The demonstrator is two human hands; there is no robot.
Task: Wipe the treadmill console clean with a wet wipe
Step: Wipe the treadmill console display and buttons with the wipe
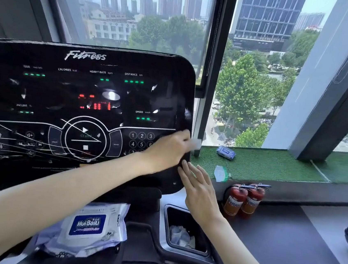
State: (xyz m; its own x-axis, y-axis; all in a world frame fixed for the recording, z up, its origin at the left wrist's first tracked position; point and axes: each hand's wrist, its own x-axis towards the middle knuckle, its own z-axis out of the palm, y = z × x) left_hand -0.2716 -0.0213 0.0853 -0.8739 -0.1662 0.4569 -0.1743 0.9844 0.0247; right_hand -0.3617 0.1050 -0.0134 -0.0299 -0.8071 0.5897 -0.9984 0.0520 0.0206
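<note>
A person's left hand [168,150] pinched a limp, light wet wipe [195,144] in closed fingers at the treadmill console [81,105]'s right edge; the right hand [200,190], fingers straight and together, steadied the rigid, glossy panel below.

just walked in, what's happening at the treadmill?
A person is cleaning the treadmill console. The left hand presses a white wet wipe at the console's right edge, beside the number keypad; it looks blurred. The right hand, fingers open, rests against the lower right corner. The wipes pack lies below the console, and crumpled wipes sit in the side cup holder.
</note>
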